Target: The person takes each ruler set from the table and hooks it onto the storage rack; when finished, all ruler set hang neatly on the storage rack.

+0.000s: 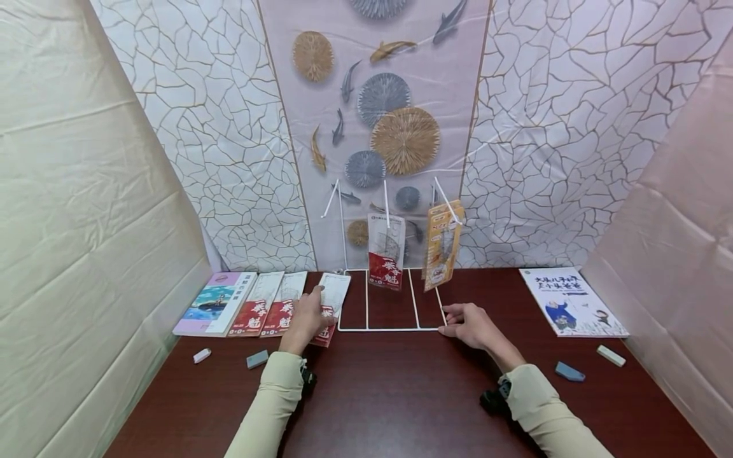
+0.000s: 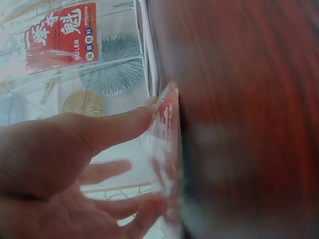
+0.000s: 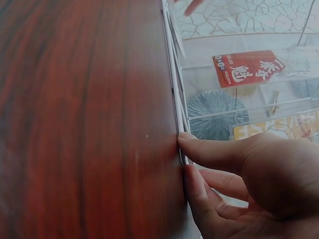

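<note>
A white wire display rack (image 1: 389, 329) with hooks stands at the back middle of the table. My right hand (image 1: 472, 326) pinches the front right corner of its base between thumb and fingers. My left hand (image 1: 306, 320) holds a clear packet of rulers (image 1: 336, 289) with a red label, flat on the table beside the rack's left edge. Its thumb and fingers lie across the packet in the left wrist view. Another ruler packet (image 1: 385, 254) hangs from the middle hook, and orange-yellow packets (image 1: 442, 248) hang from the right one. Nothing hangs on the left hook.
Left of my left hand lie more ruler packets (image 1: 283, 305) and a book (image 1: 214, 305). A white book (image 1: 572, 302) lies at the right. Small erasers (image 1: 258, 359) and a blue piece (image 1: 569, 371) lie nearer. A patterned cloth (image 1: 532, 127) hangs behind.
</note>
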`<control>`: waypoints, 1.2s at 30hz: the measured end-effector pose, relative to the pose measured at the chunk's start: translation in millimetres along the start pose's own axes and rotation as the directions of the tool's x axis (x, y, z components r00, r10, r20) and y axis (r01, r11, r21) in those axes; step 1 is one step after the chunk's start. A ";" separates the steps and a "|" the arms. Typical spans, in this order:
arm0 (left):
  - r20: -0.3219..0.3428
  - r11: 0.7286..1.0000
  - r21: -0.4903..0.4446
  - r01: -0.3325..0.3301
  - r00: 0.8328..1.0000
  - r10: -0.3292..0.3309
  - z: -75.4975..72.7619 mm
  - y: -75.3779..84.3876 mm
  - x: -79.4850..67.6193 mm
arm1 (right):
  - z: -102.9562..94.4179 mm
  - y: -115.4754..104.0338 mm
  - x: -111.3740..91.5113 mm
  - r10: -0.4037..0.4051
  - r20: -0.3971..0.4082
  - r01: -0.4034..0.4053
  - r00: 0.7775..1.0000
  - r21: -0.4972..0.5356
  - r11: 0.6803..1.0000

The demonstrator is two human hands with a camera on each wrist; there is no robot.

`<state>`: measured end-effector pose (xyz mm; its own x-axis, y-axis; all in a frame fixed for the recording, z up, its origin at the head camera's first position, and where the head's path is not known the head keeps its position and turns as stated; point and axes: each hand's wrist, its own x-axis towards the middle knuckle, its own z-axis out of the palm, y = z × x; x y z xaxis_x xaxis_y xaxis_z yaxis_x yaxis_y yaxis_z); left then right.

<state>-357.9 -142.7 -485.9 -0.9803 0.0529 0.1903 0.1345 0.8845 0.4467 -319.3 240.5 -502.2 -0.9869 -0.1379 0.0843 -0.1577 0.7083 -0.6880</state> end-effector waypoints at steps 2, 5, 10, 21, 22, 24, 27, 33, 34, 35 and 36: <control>-0.020 1.000 -0.011 0.029 0.999 -0.029 -0.3 -0.3 1.6 | -0.1 0.4 -0.2 -0.005 0.001 0.005 1.000 -0.006 1.000; -0.041 0.996 -0.050 0.075 0.996 -0.077 -0.8 -0.7 4.3 | 0.0 0.2 -0.3 0.000 0.003 0.000 1.000 -0.002 1.000; -0.099 0.979 -0.179 0.093 0.989 -0.112 -3.8 -2.2 8.1 | 0.9 0.0 0.0 0.009 0.016 -0.009 1.000 0.005 1.000; -0.070 0.725 -0.688 -0.006 0.996 -0.057 -18.4 3.9 9.2 | 1.7 1.8 -0.8 -0.002 0.010 0.002 1.000 0.018 1.000; -0.028 0.665 -0.747 0.001 0.999 -0.034 -18.1 6.3 8.0 | 1.6 1.7 -0.8 -0.006 0.008 0.006 1.000 0.022 1.000; 0.043 0.536 -0.844 0.024 0.999 0.023 -17.2 12.4 5.0 | 1.7 1.6 -0.5 -0.016 0.007 0.016 1.000 0.023 1.000; 0.078 0.410 -0.911 0.035 0.993 0.088 -16.4 22.1 -1.7 | 1.7 1.2 -0.2 -0.015 -0.001 0.015 1.000 0.029 0.999; -0.102 0.390 -0.903 -0.179 0.972 0.210 -14.7 34.1 -16.8 | 1.2 0.9 -0.4 -0.018 0.011 0.018 1.000 0.027 0.999; -0.140 0.406 -0.885 -0.228 0.962 0.235 -14.2 35.6 -19.1 | 1.1 1.3 -0.6 -0.022 0.016 0.021 1.000 0.023 1.000; -0.171 0.419 -0.867 -0.269 0.951 0.257 -14.1 37.7 -21.4 | 0.8 1.5 -0.7 -0.022 0.018 0.021 1.000 0.021 1.000; -0.197 0.429 -0.850 -0.305 0.940 0.278 -14.2 40.4 -23.4 | 0.8 1.8 -0.8 -0.011 0.017 0.011 1.000 0.022 1.000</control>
<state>-327.4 -114.9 -459.9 -0.8559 0.2044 0.4751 0.4795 -0.0308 0.8770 -318.7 241.4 -504.0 -0.9843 -0.1578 0.0796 -0.1677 0.6914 -0.7027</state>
